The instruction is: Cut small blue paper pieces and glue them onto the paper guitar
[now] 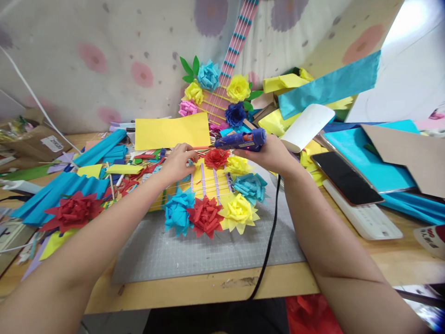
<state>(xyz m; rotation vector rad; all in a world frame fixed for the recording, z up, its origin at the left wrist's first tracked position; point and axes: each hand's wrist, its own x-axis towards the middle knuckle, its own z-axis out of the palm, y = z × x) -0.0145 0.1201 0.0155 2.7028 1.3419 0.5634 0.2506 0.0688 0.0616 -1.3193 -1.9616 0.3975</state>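
Blue glue gun (253, 140) gripped in right hand (273, 157), tip near left hand (178, 163). That hand bent at yellow guitar (209, 178) on grey mat (208, 259); can't tell if pinching. Black cord (270, 239) could snag, jerk gun, burn skin.

The handle of the glue gun (253, 140) is hidden inside the right hand (273, 155), and what the left hand's (179, 162) fingertips touch cannot be made out. Paper flowers (206, 217) hide the rim of the yellow strung panel (208, 180). The far edge cuts off the pink neck (239, 37), the right edge a cup (431, 239). Left, a box label (52, 143) is too small to read; a phone (347, 178) partly covers a white object (377, 220).
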